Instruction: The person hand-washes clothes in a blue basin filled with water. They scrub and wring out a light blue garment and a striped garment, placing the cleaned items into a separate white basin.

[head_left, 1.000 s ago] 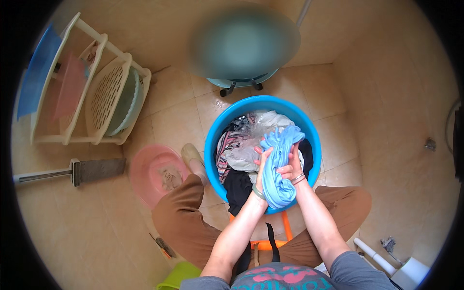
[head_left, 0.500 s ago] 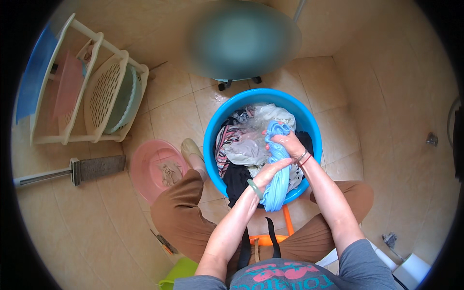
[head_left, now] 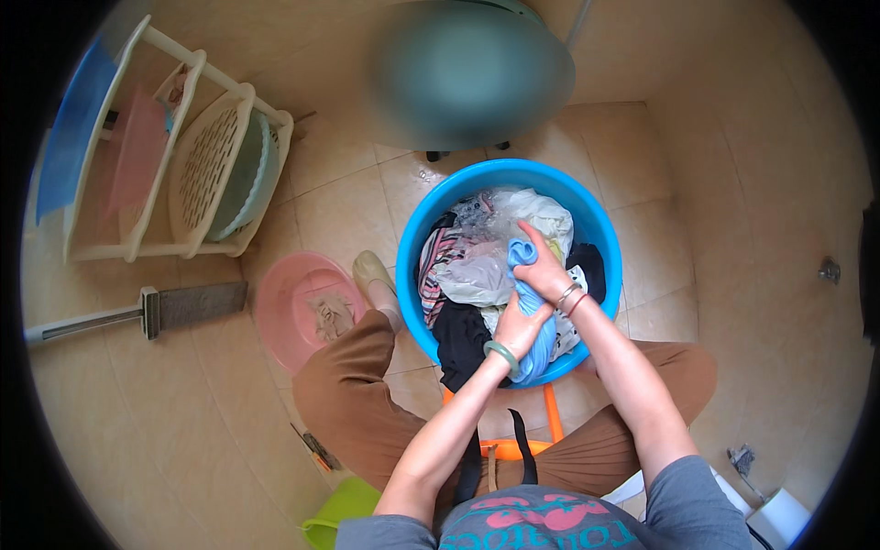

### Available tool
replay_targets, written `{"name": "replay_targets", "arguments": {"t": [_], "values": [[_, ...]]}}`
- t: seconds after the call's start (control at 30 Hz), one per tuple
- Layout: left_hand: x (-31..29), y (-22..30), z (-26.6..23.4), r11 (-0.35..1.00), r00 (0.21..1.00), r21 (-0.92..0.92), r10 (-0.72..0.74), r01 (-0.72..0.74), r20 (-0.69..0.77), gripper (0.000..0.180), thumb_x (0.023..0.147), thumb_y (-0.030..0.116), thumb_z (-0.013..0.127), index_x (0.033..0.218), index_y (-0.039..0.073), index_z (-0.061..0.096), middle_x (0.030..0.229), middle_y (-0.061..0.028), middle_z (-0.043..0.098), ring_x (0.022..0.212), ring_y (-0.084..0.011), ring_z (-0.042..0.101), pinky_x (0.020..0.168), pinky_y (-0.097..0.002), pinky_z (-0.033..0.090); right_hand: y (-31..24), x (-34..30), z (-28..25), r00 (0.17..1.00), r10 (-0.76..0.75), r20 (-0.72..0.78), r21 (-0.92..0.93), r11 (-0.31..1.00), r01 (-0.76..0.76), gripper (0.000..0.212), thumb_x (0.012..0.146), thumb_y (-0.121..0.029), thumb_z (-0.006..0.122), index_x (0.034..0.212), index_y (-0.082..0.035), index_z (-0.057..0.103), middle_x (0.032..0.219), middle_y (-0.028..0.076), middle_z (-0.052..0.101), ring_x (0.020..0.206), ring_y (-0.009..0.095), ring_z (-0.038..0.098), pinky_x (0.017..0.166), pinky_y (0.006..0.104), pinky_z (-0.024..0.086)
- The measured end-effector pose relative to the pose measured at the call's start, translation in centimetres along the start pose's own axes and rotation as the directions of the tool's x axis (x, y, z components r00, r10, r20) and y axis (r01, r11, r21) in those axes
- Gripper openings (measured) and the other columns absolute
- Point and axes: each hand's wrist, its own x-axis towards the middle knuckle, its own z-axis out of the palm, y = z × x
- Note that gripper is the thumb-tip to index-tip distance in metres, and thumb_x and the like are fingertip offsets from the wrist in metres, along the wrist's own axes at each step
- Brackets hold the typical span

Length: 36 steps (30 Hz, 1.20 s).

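A light blue wet-looking cloth (head_left: 541,352) hangs bunched and twisted over the near right part of a large blue tub (head_left: 615,266). My left hand (head_left: 519,327), below a green bangle, is wrapped round the middle of the cloth. Just above it my right hand (head_left: 544,271) grips the upper end, one finger stretched out past the cloth. Under my hands the tub holds other laundry: a white garment (head_left: 536,209), a pale lilac piece (head_left: 477,279), a striped piece (head_left: 440,257) and a black garment (head_left: 461,337). What kind of garment the blue cloth is cannot be made out.
A pink basin (head_left: 275,312) with a beige cloth (head_left: 332,316) stands left of the tub, by my foot. Further left are a cream rack (head_left: 197,174) and a flat mop (head_left: 197,307). A blurred teal object (head_left: 467,73) hangs ahead. Near my left side lies a green container (head_left: 344,513).
The blue cloth is more tightly bunched, its hanging end shorter and drawn up. My right hand's finger has stretched out. The whole view has shifted slightly.
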Motion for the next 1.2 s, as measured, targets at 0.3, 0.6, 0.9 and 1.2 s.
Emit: {"name": "replay_targets", "arguments": {"t": [0.3,0.6,0.9,1.2], "values": [[-3.2,5.5,-2.1,0.152,0.571,-0.634,0.312,0.759,0.759,0.060,0.090,0.057,0.047,0.122,0.006,0.046,0.064,-0.0034,0.049,0.053,-0.0157,0.048,0.053,-0.0311,0.040,-0.3,1.8,-4.8,0.915,-0.205,0.347,0.871,0.433,-0.233,0.073,0.089,-0.070,0.037,0.143,-0.021,0.042,0.152,0.010,0.029,0.140,0.033,0.025,0.109,0.0530,0.028],[-4.9,9.3,-1.1,-0.300,0.650,-0.583,0.464,0.755,0.602,0.059,0.091,0.050,0.050,0.128,0.004,0.044,0.097,-0.0098,0.059,0.069,-0.0182,0.052,0.064,-0.0346,0.045,-4.3,-1.4,-0.4,0.730,-0.683,-0.014,0.980,-0.156,-0.127,0.056,0.084,-0.066,0.046,0.127,-0.032,0.058,0.142,0.004,0.038,0.137,0.040,0.026,0.100,0.0725,0.028],[-7.7,14.0,-3.9,0.271,0.635,-0.673,0.224,0.688,0.739,0.041,0.093,0.034,0.058,0.120,0.004,0.049,0.102,-0.0043,0.056,0.072,-0.0132,0.047,0.062,-0.0268,0.043,-12.0,-5.5,-5.7,0.904,-0.321,0.284,0.934,0.303,-0.186,0.036,0.086,-0.006,0.061,0.122,-0.009,0.058,0.105,0.011,0.056,0.090,0.024,0.060,0.075,0.0380,0.054],[-5.2,13.0,-3.6,0.951,0.870,-0.273,0.009,0.146,0.494,0.036,0.085,0.026,0.069,0.112,0.004,0.057,0.101,-0.0028,0.061,0.092,-0.0124,0.058,0.079,-0.0282,0.048,-13.9,-4.9,-5.7,0.970,-0.085,0.228,0.662,0.744,-0.091,0.024,0.096,-0.018,0.056,0.106,0.003,0.060,0.067,0.002,0.052,0.054,0.011,0.052,0.053,0.0264,0.045]]}}
